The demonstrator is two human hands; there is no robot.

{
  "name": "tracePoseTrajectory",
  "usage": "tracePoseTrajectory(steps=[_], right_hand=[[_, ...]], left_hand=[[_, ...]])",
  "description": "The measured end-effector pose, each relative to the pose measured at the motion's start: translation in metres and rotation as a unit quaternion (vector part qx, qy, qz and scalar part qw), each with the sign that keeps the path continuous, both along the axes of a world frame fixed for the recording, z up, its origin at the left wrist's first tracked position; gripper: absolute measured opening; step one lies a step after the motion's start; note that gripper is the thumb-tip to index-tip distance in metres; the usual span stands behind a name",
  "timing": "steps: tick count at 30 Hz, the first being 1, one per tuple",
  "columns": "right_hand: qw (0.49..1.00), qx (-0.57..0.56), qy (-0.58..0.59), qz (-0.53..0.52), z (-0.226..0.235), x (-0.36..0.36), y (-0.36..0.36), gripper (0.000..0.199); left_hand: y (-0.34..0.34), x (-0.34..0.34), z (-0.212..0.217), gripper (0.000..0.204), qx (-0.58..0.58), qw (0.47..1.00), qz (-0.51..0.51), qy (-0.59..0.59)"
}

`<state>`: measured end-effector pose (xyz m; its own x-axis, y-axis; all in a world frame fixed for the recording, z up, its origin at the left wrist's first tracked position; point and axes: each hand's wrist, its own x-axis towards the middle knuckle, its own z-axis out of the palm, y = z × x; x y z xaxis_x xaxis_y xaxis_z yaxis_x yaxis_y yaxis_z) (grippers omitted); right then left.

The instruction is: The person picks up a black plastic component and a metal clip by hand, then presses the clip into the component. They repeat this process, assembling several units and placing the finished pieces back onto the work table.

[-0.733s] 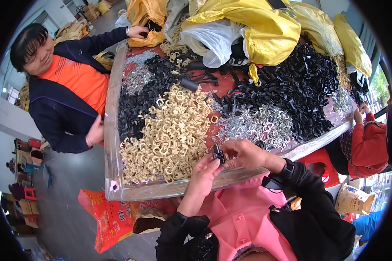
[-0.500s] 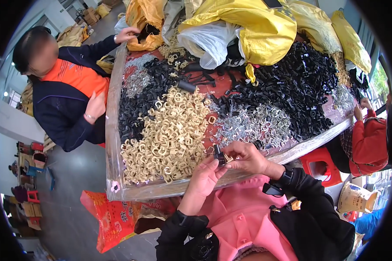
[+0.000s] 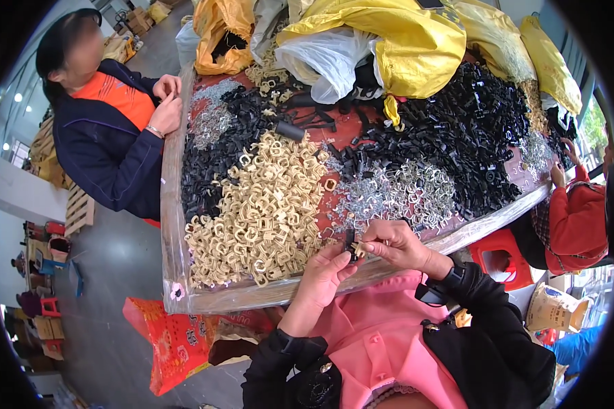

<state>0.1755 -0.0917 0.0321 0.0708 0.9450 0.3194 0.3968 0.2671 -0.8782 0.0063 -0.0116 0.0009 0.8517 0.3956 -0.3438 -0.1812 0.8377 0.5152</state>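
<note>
My left hand [image 3: 325, 274] is closed on a small black plastic part [image 3: 351, 247] at the table's near edge. Close against it, my right hand [image 3: 393, 244] pinches a small beige plastic piece [image 3: 360, 249] at the black part's side. Whether the two pieces are joined cannot be made out. Left of my hands spreads a heap of beige ring-shaped plastic pieces [image 3: 266, 204]. Just beyond my right hand lie silvery bent metal clips [image 3: 416, 194].
Black plastic parts [image 3: 450, 129] cover much of the table's right half. Yellow sacks [image 3: 416, 51] and a clear plastic bag [image 3: 324, 61] stand along the far side. A wrapped rim [image 3: 252, 297] edges the table. Co-workers sit left and right; a red stool [image 3: 501, 255] stands right.
My hands stay close together, with the black part turned slightly more upright. The co-worker on the left has drawn a hand back from the orange sack and brought both hands together.
</note>
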Motion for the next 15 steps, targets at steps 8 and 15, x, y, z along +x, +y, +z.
tracePoseTrajectory(steps=[8,15], right_hand=[[0.995,-0.099,-0.009,0.015,0.012,-0.01,0.006,0.011],[0.993,-0.112,-0.019,-0.032,0.009,-0.002,0.014,0.01]], left_hand=[[-0.003,-0.004,0.005,0.02,0.015,0.999,-0.021,0.039],[0.005,-0.003,0.004,0.016,0.035,0.997,-0.026,0.062]])
